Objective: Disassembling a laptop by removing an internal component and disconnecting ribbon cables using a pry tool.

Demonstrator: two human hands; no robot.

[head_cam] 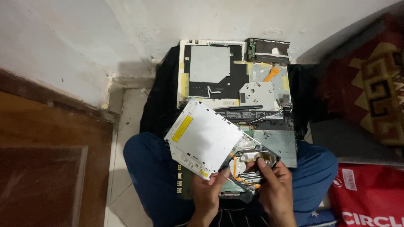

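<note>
Silver disc drive [205, 136] with yellow sticker, tilted above the lap, tray end pulled open, exposed mechanism [251, 162] with orange ribbon showed.

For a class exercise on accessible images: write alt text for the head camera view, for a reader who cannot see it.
A seated person's left hand and right hand hold an opened optical disc drive, its silver metal cover swung up to the left. Beyond their knees, a dismantled laptop lies on a black cloth against a white wall.
</note>
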